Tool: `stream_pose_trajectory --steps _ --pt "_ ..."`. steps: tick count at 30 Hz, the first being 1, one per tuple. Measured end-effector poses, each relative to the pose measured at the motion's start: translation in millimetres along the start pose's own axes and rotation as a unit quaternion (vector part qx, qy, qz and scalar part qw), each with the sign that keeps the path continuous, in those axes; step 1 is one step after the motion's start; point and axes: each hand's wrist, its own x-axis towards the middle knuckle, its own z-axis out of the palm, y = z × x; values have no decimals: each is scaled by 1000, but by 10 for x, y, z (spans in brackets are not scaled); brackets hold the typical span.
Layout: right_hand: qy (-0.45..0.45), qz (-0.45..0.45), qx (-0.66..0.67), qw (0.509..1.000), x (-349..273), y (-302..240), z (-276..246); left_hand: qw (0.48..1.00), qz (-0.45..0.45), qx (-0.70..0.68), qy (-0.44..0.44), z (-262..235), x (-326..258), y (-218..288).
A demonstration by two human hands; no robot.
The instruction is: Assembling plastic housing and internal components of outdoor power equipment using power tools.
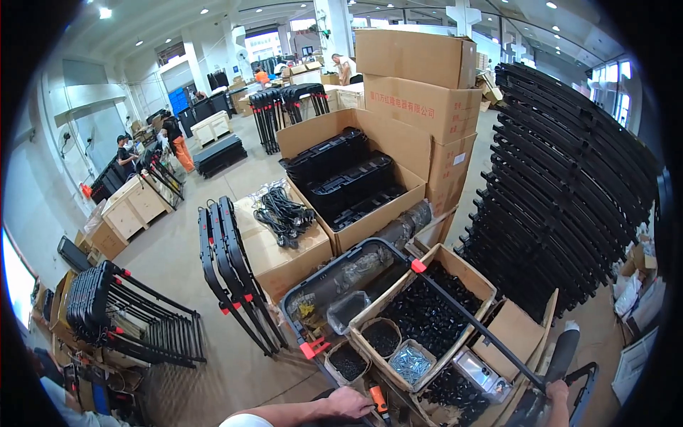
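Note:
A long black tubular frame [478, 326] with red corner pieces slants across the parts boxes in front of me. My right hand [557, 392] is closed around its near right end. At the lower middle, my left hand [349, 402] has its fingers curled, and what they hold, if anything, is hidden. Right beside those fingers stands an orange and black power screwdriver [379, 403]. Beneath the frame lies a wooden-edged box [482, 279] of small black plastic parts [434, 302]. In it sit a tub of silver screws [411, 362] and a tub of dark screws [381, 336].
An open carton [420, 186] of black housings stands ahead, backed by stacked cartons [420, 107]. Black cables [283, 215] lie on a carton to its left. Tall stacked black frames [562, 192] rise at right; more frames [231, 267] lean at left. People work farther off.

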Motion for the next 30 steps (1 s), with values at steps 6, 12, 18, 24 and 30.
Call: stream_pose_trajectory --steps 6,12,18,24,30 --pt "87 -44 -89 991 -162 -86 21 999 -27 -2 -19 -113 -30 134" --pt "110 3 -41 993 646 153 605 1000 -7 -5 -15 -242 -50 213" --pt "81 -106 -55 990 698 332 747 975 58 -82 196 -1121 39 -189" --pt "171 2 166 971 -1107 -338 614 761 -291 -135 565 -2847 283 -1990" --pt "-29 -101 164 981 -3026 -1003 1003 614 -522 -226 546 -3957 351 -4084"
